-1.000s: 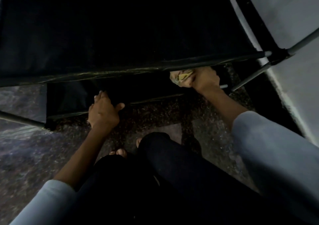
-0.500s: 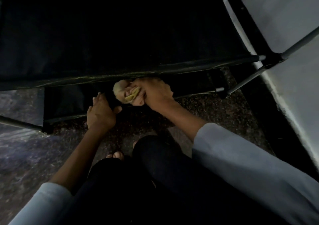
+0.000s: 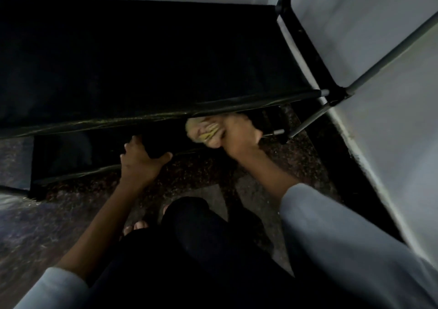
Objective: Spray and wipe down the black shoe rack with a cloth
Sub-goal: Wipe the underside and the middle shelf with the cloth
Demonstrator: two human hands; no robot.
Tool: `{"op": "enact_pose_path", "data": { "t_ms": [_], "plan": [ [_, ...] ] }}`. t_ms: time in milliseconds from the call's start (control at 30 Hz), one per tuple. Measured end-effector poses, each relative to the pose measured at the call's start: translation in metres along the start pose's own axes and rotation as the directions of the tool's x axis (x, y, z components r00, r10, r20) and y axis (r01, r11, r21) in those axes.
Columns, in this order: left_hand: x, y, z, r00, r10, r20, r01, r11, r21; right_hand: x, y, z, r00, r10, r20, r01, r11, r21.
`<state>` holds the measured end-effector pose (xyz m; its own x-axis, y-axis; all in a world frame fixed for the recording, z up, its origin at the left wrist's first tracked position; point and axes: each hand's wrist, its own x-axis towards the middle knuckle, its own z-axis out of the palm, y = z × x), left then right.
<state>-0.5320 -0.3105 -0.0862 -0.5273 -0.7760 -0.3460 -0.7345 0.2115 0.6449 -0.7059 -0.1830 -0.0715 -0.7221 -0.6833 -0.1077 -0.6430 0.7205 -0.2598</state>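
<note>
- I'm crouched at the black shoe rack (image 3: 142, 60), which stands against the pale wall (image 3: 367, 36) on a speckled floor (image 3: 201, 173).
- My right hand (image 3: 239, 135) has its fingers curled round a bunched yellowish cloth (image 3: 203, 132) and presses it to the lower shelf (image 3: 71, 157), tucked just under the front rail of the upper shelf (image 3: 147, 119), towards the rack's right end.
- My left hand (image 3: 139, 161) is spread, with its fingers on the front edge of that lower shelf and the thumb splayed out. I judge that it is steadying the frame.
- The step in hand looks like the wiping of the bottom tier. No spray bottle is in view.
- Next I'd need to drag the cloth along the shelf fabric, keeping my knuckles clear of the rail above and of the grey corner tube (image 3: 308, 121).
- The light is dim, and I can read no brand, label or writing anywhere. The cloth's yellow marks are only a blurred pattern.
</note>
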Motion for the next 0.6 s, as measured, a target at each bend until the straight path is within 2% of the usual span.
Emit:
{"op": "enact_pose_path", "data": {
  "t_ms": [67,133,200,300,400,533,600],
  "plan": [
    [-0.005,0.003,0.010,0.999,0.034,-0.015,-0.032,0.995,0.092,-0.008,-0.010,0.005,0.960,-0.273,0.065,0.261,0.953,0.152],
    [-0.007,0.002,0.012,0.999,0.028,-0.041,-0.023,0.993,0.119,-0.011,-0.004,0.000,0.929,-0.364,0.067,0.337,0.907,0.252],
    [-0.005,0.000,0.012,0.997,0.031,-0.064,-0.024,0.994,0.107,-0.011,0.013,-0.011,0.951,-0.306,0.030,0.287,0.918,0.275],
    [-0.003,-0.003,0.012,0.998,0.040,-0.055,-0.034,0.994,0.106,-0.007,0.056,-0.027,0.996,-0.090,-0.022,0.093,0.978,0.189],
    [-0.002,-0.002,0.014,0.998,0.032,-0.052,-0.025,0.990,0.142,0.003,0.088,-0.039,0.995,0.090,-0.047,-0.087,0.994,0.066],
    [-0.001,0.000,0.014,0.998,0.033,-0.060,-0.022,0.986,0.165,0.009,0.065,-0.026,0.990,0.144,0.004,-0.144,0.988,-0.053],
    [-0.001,0.000,0.014,0.998,0.030,-0.052,-0.021,0.986,0.166,0.006,0.046,-0.014,0.998,0.054,0.022,-0.054,0.999,-0.002]
  ]
}}
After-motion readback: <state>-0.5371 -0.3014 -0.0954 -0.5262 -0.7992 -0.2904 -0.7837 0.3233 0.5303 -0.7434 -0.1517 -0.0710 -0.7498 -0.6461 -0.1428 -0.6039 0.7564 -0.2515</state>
